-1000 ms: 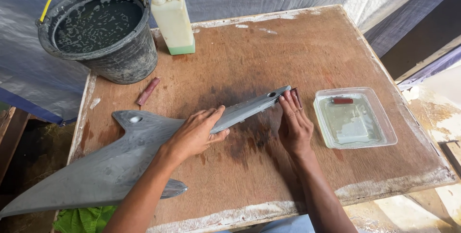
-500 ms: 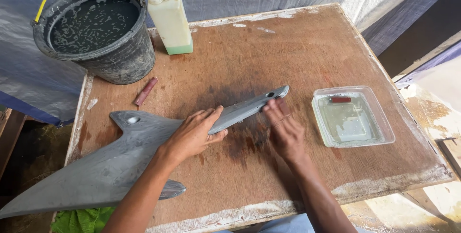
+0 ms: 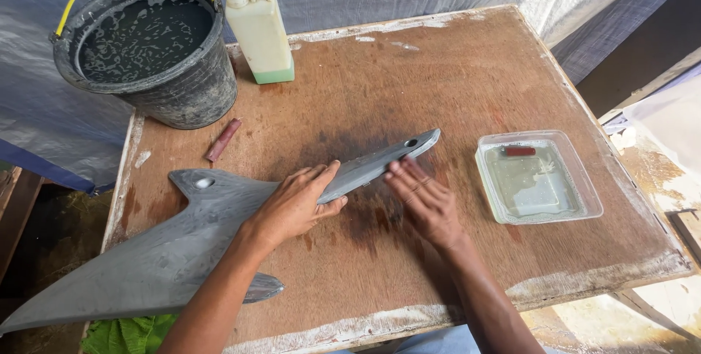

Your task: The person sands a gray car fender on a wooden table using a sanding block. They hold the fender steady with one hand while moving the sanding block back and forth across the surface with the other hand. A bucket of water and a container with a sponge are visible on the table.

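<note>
Bucket holds dark scummy water, tray clear liquid and a red piece; left hand and right hand press flat, fingers extended, on grey blade.

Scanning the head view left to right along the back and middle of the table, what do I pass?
Black bucket → small reddish stick → pale plastic jug → left hand → right hand → clear plastic tray.
</note>
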